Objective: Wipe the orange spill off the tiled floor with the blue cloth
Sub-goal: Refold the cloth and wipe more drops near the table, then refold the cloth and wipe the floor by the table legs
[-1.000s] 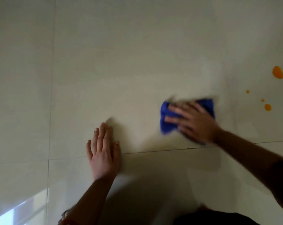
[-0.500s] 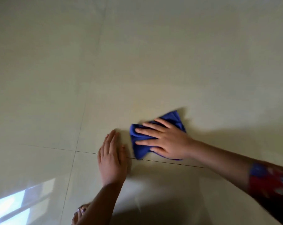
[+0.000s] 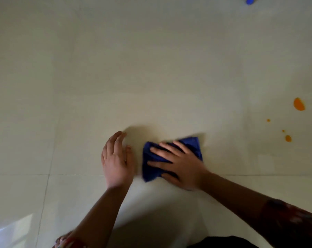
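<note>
On the tiled floor (image 3: 151,68) we are pressing the blue cloth (image 3: 192,145) under our flat right hand (image 3: 183,165); seemingly soft and bunching, it is needing the whole palm; our left hand (image 3: 115,161) is resting flat, empty; the orange spill (image 3: 298,104) is lying well apart.

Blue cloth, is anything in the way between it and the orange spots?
Nothing visible is. The blue cloth, pressed under the right hand, has only bare tiled floor between it and the orange spill off to its right. The left hand rests on the floor, on the cloth's other side.
</note>
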Action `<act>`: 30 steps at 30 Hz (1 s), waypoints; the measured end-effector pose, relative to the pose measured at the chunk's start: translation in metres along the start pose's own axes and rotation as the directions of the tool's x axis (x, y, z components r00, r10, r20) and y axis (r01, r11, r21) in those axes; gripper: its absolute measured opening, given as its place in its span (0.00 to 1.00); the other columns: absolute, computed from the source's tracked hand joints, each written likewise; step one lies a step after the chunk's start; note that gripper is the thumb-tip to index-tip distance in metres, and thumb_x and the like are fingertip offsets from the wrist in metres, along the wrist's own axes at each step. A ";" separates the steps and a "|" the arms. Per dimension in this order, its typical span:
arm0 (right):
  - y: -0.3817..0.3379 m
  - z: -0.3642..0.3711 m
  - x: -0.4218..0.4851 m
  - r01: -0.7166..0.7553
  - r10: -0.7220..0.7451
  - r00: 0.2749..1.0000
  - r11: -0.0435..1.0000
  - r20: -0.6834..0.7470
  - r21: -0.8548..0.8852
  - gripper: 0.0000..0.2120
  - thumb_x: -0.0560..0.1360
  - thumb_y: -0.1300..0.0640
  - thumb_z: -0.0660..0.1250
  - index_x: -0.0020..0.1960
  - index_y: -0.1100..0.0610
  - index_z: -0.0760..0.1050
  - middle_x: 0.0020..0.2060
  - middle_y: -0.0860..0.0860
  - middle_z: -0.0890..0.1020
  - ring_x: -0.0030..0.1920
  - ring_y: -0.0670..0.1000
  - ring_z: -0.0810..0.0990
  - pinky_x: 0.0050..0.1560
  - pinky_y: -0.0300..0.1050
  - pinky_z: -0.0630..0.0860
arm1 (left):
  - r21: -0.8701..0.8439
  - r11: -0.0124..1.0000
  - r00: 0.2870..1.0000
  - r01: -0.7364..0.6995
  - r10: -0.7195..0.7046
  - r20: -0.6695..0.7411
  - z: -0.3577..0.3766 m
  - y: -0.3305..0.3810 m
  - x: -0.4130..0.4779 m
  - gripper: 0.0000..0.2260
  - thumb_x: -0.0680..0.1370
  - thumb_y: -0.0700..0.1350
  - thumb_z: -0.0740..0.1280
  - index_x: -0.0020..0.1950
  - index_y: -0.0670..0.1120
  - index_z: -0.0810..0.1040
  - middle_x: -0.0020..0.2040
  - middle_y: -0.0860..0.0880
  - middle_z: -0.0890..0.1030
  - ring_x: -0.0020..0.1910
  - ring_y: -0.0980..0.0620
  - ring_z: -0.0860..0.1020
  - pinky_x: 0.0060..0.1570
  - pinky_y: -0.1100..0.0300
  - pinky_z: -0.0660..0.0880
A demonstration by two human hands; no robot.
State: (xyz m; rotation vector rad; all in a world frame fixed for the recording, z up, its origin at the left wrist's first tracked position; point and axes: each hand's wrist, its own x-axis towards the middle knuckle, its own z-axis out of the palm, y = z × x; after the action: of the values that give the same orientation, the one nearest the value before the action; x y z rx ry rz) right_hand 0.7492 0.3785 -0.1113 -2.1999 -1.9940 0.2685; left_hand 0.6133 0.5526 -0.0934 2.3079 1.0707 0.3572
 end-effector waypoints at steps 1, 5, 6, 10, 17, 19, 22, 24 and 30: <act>0.017 -0.004 -0.020 -0.066 0.066 0.998 0.998 -0.015 -0.013 0.23 0.80 0.42 0.55 0.75 0.39 0.61 0.77 0.47 0.59 0.76 0.54 0.60 0.74 0.56 0.54 | -0.018 0.999 0.999 -0.030 0.030 0.024 0.003 0.006 -0.001 0.19 0.78 0.48 0.55 0.66 0.46 0.74 0.67 0.48 0.74 0.65 0.46 0.70 0.66 0.53 0.65; 0.124 -0.021 -0.058 -0.694 0.675 0.711 0.719 -0.197 -0.041 0.23 0.80 0.42 0.52 0.75 0.41 0.62 0.76 0.50 0.63 0.72 0.57 0.67 0.68 0.57 0.60 | -0.013 0.983 0.972 -0.181 0.181 0.150 0.018 0.021 -0.010 0.20 0.78 0.49 0.55 0.65 0.45 0.76 0.67 0.47 0.74 0.65 0.45 0.71 0.65 0.50 0.67; 0.141 -0.026 -0.059 -0.794 0.779 0.593 0.608 -0.204 0.008 0.24 0.79 0.42 0.51 0.75 0.42 0.62 0.76 0.51 0.63 0.72 0.58 0.67 0.69 0.58 0.60 | -0.005 0.978 0.961 -0.207 0.204 0.184 0.023 0.024 -0.011 0.20 0.78 0.50 0.54 0.66 0.45 0.76 0.68 0.47 0.74 0.66 0.45 0.71 0.65 0.50 0.67; 0.110 -0.019 -0.059 -0.797 0.776 0.585 0.604 -0.235 0.010 0.26 0.77 0.42 0.54 0.75 0.44 0.64 0.76 0.53 0.62 0.71 0.60 0.67 0.68 0.60 0.61 | 0.013 0.959 0.909 -0.283 0.264 0.322 0.041 0.051 -0.023 0.23 0.78 0.53 0.52 0.68 0.47 0.74 0.71 0.49 0.71 0.70 0.47 0.69 0.68 0.49 0.66; 0.042 -0.007 -0.148 -0.478 0.477 0.875 0.878 -0.078 0.010 0.22 0.81 0.44 0.51 0.75 0.40 0.61 0.78 0.46 0.58 0.76 0.52 0.60 0.73 0.56 0.57 | -0.095 0.963 0.878 -0.252 0.268 0.396 0.052 0.085 -0.027 0.25 0.77 0.56 0.51 0.68 0.48 0.74 0.71 0.51 0.71 0.69 0.50 0.68 0.69 0.52 0.65; 0.064 -0.015 -0.158 -0.741 0.746 0.653 0.665 -0.126 0.097 0.22 0.81 0.44 0.51 0.74 0.40 0.62 0.77 0.46 0.61 0.74 0.52 0.62 0.71 0.56 0.60 | -0.113 0.966 0.880 -0.231 0.257 0.400 0.051 0.083 -0.032 0.23 0.77 0.55 0.53 0.66 0.48 0.76 0.70 0.51 0.72 0.69 0.50 0.69 0.69 0.52 0.66; 0.065 -0.033 -0.146 -0.863 0.947 0.315 0.315 -0.069 0.394 0.22 0.81 0.45 0.49 0.72 0.45 0.67 0.74 0.46 0.66 0.73 0.51 0.64 0.70 0.52 0.59 | -0.152 0.975 0.887 -0.162 0.212 0.411 0.052 0.090 -0.038 0.15 0.81 0.48 0.58 0.64 0.48 0.78 0.68 0.52 0.73 0.68 0.50 0.69 0.68 0.56 0.65; 0.042 -0.056 -0.121 -0.567 0.983 0.149 -0.001 0.103 0.824 0.17 0.82 0.48 0.54 0.67 0.50 0.73 0.65 0.48 0.76 0.68 0.53 0.72 0.64 0.47 0.66 | -0.266 0.964 0.880 -0.002 0.128 0.457 0.051 0.109 -0.036 0.12 0.81 0.45 0.60 0.62 0.51 0.77 0.66 0.53 0.74 0.65 0.52 0.72 0.63 0.61 0.69; -0.005 -0.102 -0.092 0.468 0.692 0.443 -0.721 0.570 0.511 0.24 0.80 0.44 0.58 0.44 0.58 0.86 0.44 0.56 0.85 0.45 0.55 0.84 0.52 0.52 0.78 | -0.536 0.816 0.844 0.215 0.121 0.523 0.034 0.176 -0.017 0.07 0.78 0.50 0.67 0.56 0.57 0.78 0.59 0.57 0.77 0.55 0.57 0.78 0.52 0.63 0.75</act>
State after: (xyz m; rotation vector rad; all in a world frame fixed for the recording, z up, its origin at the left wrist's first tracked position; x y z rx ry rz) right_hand 0.7605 0.2875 -0.0085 -0.7076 0.6428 0.7414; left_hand 0.7264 0.4349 -0.0165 1.6631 0.6128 -0.0115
